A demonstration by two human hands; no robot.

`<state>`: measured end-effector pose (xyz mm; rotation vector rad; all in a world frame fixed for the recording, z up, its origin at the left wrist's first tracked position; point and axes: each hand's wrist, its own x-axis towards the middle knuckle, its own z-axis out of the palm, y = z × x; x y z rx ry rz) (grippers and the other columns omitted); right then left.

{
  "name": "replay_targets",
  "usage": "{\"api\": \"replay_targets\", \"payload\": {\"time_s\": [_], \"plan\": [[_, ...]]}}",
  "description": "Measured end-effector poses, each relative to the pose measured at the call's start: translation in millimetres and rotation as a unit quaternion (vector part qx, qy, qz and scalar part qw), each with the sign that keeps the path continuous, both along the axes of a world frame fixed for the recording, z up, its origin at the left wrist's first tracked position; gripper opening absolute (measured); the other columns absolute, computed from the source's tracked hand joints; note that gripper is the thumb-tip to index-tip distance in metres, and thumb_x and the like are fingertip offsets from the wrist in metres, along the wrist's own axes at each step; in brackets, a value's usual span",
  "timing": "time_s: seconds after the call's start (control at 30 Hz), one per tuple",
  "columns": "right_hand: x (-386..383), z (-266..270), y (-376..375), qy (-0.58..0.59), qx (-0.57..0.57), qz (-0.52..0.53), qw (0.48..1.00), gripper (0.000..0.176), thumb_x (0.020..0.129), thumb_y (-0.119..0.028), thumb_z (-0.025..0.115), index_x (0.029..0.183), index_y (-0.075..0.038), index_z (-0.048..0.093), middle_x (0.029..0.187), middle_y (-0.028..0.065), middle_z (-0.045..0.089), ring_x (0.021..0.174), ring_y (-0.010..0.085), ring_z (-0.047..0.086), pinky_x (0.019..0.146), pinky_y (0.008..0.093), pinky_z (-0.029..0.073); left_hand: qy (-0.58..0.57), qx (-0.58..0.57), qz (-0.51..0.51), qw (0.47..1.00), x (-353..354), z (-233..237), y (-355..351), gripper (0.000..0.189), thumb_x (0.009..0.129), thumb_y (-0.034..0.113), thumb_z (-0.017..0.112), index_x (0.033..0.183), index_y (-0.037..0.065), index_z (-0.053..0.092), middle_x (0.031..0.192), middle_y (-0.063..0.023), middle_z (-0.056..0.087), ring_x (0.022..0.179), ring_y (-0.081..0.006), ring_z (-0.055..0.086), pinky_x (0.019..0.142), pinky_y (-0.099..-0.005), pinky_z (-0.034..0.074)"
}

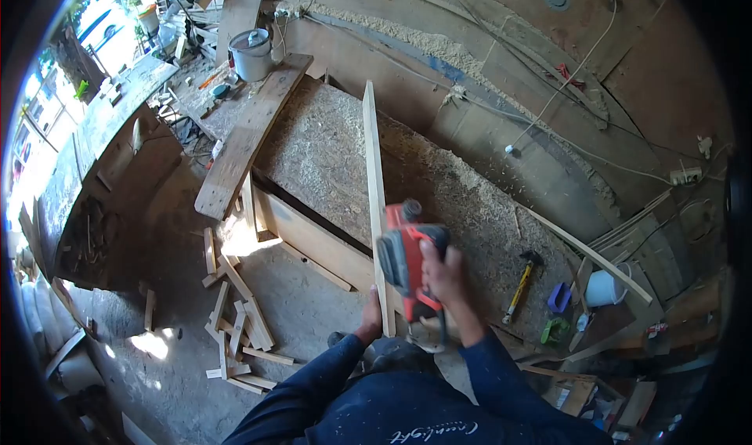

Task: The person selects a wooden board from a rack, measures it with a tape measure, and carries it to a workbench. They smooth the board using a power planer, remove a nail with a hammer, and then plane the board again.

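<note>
My right hand (443,273) is wrapped round the handle of a red and black electric planer (413,257), blurred by motion. The planer overlaps the edge of a long pale wooden batten (373,163) lying across the bench. Near the batten's close end, my left hand (370,317) grips it from the left side, its fingers partly hidden. Under the batten is a chipboard benchtop (321,147) strewn with wood shavings. To the right of the planer lies a hammer (521,288) with a yellow handle.
A wide plank (258,135) crosses the bench's left end, beside a lidded bucket (251,57). Wood offcuts (251,320) litter the floor at left. At right are a purple container (559,297), a green one (554,331) and a white bucket (605,288).
</note>
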<state>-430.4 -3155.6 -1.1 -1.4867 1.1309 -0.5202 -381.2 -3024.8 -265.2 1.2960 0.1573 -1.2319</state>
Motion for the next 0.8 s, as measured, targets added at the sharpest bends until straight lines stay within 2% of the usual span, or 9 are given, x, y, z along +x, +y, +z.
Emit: {"api": "replay_targets", "payload": {"time_s": [0.1,0.13,0.2,0.27,0.3,0.33,0.47,0.53,0.8], "plan": [[-66.7,57.4,34.6,-0.022,0.076,-0.033,0.996,0.037,0.095,-0.043,0.067,0.086,-0.008,0.061,0.061,-0.0023,0.052,0.047,0.008,0.052,0.044,0.0271,0.043,0.02,-0.021,-0.006,1.0,15.1,7.9,0.3,0.058,0.103,0.062,0.039,0.098,0.011,0.064,0.064,-0.0026,0.055,0.049,-0.0195,0.054,0.046,-0.0369,0.046],[-89.7,62.4,41.3,-0.026,0.078,-0.046,0.996,0.033,0.095,-0.04,0.067,0.091,-0.007,0.063,0.061,-0.0013,0.053,0.046,0.0086,0.051,0.043,0.027,0.043,0.074,-0.059,0.012,0.995,24.3,45.8,-3.4,0.05,0.102,0.056,0.042,0.098,0.011,0.062,0.06,-0.0013,0.051,0.042,-0.0192,0.049,0.04,-0.0358,0.042],[-134.8,66.7,53.8,-0.027,0.069,-0.074,0.995,0.031,0.095,-0.037,0.067,0.098,-0.006,0.065,0.062,0.0002,0.054,0.044,0.0095,0.051,0.041,0.0266,0.043,0.183,-0.174,0.0,0.968,50.9,103.3,-5.8,0.047,0.103,0.049,0.044,0.112,0.006,0.061,0.071,-0.0039,0.058,0.053,-0.0189,0.056,0.046,-0.034,0.046],[-173.0,66.5,68.2,-0.022,0.05,-0.111,0.992,0.035,0.095,-0.039,0.068,0.104,-0.005,0.066,0.063,0.001,0.054,0.044,0.01,0.052,0.039,0.0262,0.042,0.07,-0.302,-0.042,0.95,64.1,142.9,-19.0,0.043,0.104,0.044,0.05,0.119,0.005,0.059,0.084,-0.0076,0.061,0.067,-0.0195,0.061,0.059,-0.0314,0.054],[-189.7,63.1,76.2,-0.024,0.059,-0.14,0.988,0.036,0.095,-0.038,0.067,0.108,-0.004,0.065,0.063,0.001,0.054,0.044,0.0101,0.052,0.039,0.0265,0.042,0.238,-0.258,0.032,0.936,72.5,201.4,-28.1,0.044,0.103,0.042,0.054,0.119,0.001,0.056,0.088,-0.0094,0.06,0.073,-0.0199,0.062,0.062,-0.0299,0.055],[-201.3,60.4,85.9,-0.021,0.057,-0.169,0.984,0.035,0.096,-0.038,0.067,0.107,-0.005,0.065,0.063,0.001,0.054,0.044,0.0104,0.053,0.039,0.0268,0.042,0.269,-0.319,0.001,0.909,86.4,228.1,-35.2,0.042,0.103,0.039,0.055,0.116,-0.001,0.055,0.094,-0.012,0.059,0.078,-0.0201,0.063,0.064,-0.0282,0.055],[-254.3,27.7,118.9,-0.015,0.069,-0.255,0.964,0.03,0.096,-0.036,0.067,0.1,-0.007,0.062,0.063,0.0001,0.055,0.044,0.0116,0.054,0.038,0.029,0.043,0.187,-0.373,0.002,0.909,110.6,311.0,-60.2,0.027,0.104,0.029,0.055,0.105,0.004,0.045,0.088,-0.0097,0.052,0.072,-0.0164,0.056,0.062,-0.0263,0.053],[-266.8,15.6,137.2,-0.029,0.069,-0.3,0.951,0.027,0.098,-0.031,0.064,0.092,-0.006,0.06,0.061,0.0003,0.054,0.043,0.0111,0.053,0.037,0.0287,0.042,0.197,-0.378,-0.004,0.905,115.0,319.6,-63.5,0.025,0.104,0.027,0.054,0.106,0.004,0.044,0.087,-0.0099,0.051,0.072,-0.0161,0.055,0.063,-0.0267,0.053],[-291.3,-6.3,182.2,0.008,0.125,-0.325,0.937,0.027,0.099,-0.031,0.063,0.11,-0.007,0.064,0.063,0.0005,0.055,0.046,0.0121,0.055,0.039,0.0296,0.044,0.2,-0.409,-0.037,0.89,119.1,310.7,-73.0,0.024,0.102,0.021,0.056,0.108,0.002,0.043,0.088,-0.0103,0.05,0.074,-0.0159,0.056,0.066,-0.0273,0.054]]}}
